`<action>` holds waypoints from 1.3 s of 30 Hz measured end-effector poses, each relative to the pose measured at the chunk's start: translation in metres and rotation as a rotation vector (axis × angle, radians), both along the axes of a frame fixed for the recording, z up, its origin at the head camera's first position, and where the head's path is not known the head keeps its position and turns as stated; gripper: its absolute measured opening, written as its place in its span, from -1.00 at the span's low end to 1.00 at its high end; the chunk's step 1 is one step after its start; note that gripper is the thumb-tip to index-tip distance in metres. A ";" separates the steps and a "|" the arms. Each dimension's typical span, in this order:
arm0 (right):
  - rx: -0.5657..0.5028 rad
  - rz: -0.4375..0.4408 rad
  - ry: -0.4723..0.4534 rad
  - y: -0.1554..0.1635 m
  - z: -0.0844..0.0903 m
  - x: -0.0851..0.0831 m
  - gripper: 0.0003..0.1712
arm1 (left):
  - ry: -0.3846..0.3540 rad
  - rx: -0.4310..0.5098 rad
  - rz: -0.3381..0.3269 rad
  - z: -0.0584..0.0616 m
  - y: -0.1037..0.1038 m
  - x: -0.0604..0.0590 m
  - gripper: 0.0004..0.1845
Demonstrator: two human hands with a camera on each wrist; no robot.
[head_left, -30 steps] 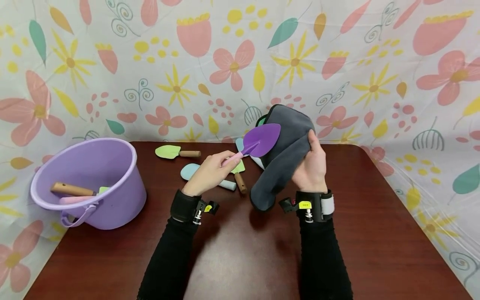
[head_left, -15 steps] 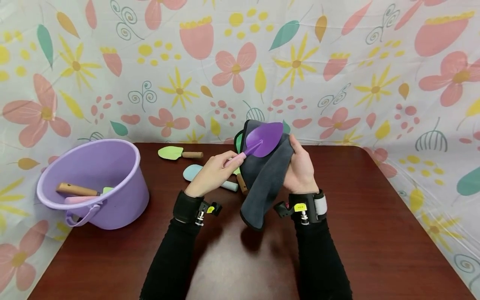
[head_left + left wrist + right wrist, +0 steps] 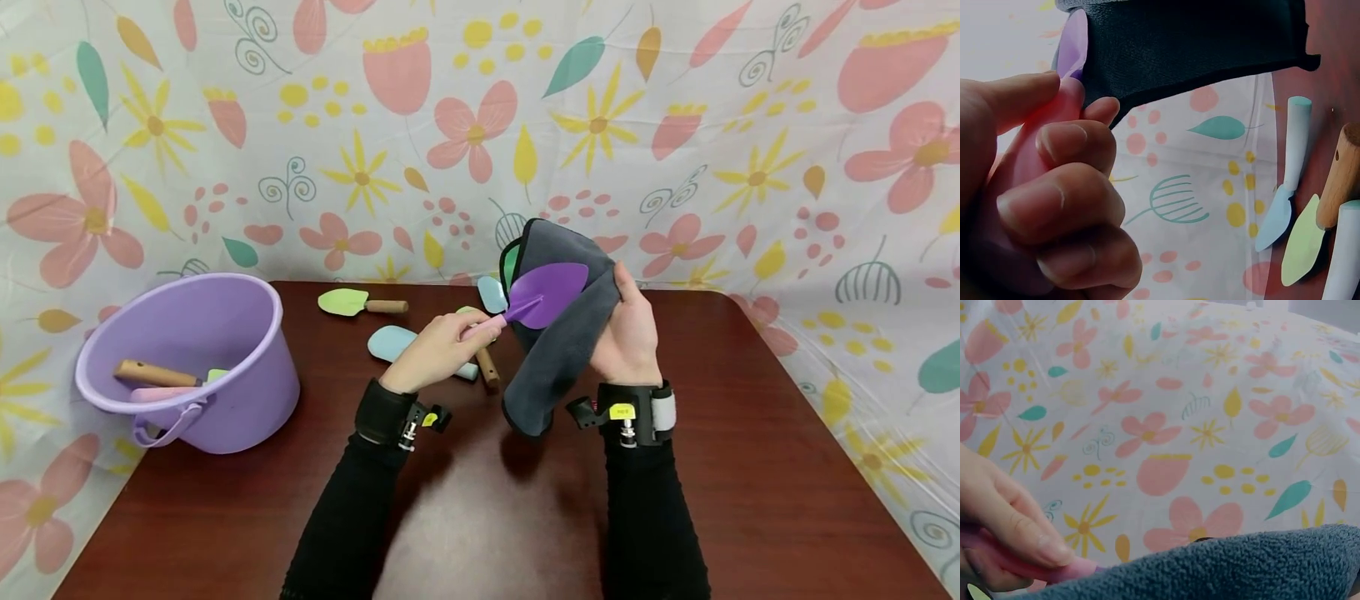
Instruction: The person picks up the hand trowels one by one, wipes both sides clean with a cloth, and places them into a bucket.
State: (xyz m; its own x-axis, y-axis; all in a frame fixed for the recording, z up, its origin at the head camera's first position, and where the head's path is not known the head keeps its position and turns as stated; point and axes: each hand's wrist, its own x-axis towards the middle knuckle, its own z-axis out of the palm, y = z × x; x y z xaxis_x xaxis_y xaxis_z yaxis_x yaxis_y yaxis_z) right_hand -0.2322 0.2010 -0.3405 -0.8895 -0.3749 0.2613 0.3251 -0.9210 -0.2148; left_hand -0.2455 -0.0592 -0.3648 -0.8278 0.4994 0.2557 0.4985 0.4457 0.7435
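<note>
L hand (image 3: 438, 350) fingers pinch the purple trowel (image 3: 546, 295) by its handle, blade against the grey cloth (image 3: 558, 333) gripped in R hand (image 3: 628, 333) above the worktop (image 3: 750, 467); approx 2 tools in bucket (image 3: 187, 367), 4 others w/o wiping yet.

A purple trowel (image 3: 546, 293) with a pink handle lies against a dark grey cloth (image 3: 562, 333). The bucket (image 3: 187, 367) is lilac, the tabletop (image 3: 750, 467) dark red-brown, the backdrop (image 3: 675, 125) white with pink, yellow and teal flowers.
</note>
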 end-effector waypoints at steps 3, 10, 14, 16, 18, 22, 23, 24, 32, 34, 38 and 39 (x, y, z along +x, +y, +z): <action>-0.019 -0.017 0.012 0.001 0.001 0.000 -0.32 | 0.010 -0.008 0.003 -0.001 0.001 -0.001 -0.67; -0.105 -0.014 0.061 0.004 0.003 0.000 -0.36 | 0.013 -0.016 0.006 -0.002 0.001 -0.002 -0.72; -0.172 -0.013 0.082 0.011 0.007 0.001 -0.40 | 0.015 -0.018 0.006 -0.001 0.001 -0.002 -0.72; -0.200 -0.015 0.082 0.014 0.009 0.002 -0.41 | 0.017 -0.025 0.011 0.000 0.001 -0.002 -0.72; -0.209 -0.036 0.083 0.019 0.011 0.003 -0.41 | 0.015 -0.029 0.019 0.001 0.000 -0.001 -0.72; -0.227 -0.093 0.058 0.028 0.014 0.004 -0.43 | 0.001 -0.014 0.032 0.004 -0.002 0.001 -0.71; -0.236 -0.103 0.056 0.031 0.014 0.005 -0.43 | -0.006 -0.004 0.032 0.005 -0.003 0.001 -0.71; -0.246 -0.111 0.049 0.034 0.014 0.005 -0.44 | -0.010 0.009 0.032 0.006 -0.003 0.002 -0.71; -0.269 -0.049 0.014 0.039 0.007 -0.005 -0.41 | -0.029 0.049 0.030 0.009 -0.002 0.003 -0.64; -0.241 -0.023 0.008 0.035 0.005 -0.007 -0.41 | -0.029 0.048 0.024 0.009 -0.002 0.004 -0.66; -0.192 0.020 0.016 0.021 0.003 -0.009 -0.43 | -0.028 0.060 0.012 0.011 0.000 0.006 -0.73; -0.170 0.019 0.020 0.017 0.002 -0.009 -0.45 | -0.033 0.063 0.009 0.012 0.000 0.006 -0.73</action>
State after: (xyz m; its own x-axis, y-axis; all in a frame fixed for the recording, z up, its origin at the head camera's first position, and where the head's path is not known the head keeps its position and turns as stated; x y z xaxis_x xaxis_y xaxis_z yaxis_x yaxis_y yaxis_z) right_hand -0.2408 0.2179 -0.3383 -0.8764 -0.3407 0.3403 0.3401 -0.9382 -0.0633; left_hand -0.2394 -0.0595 -0.3532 -0.8406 0.4757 0.2589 0.4696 0.4019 0.7861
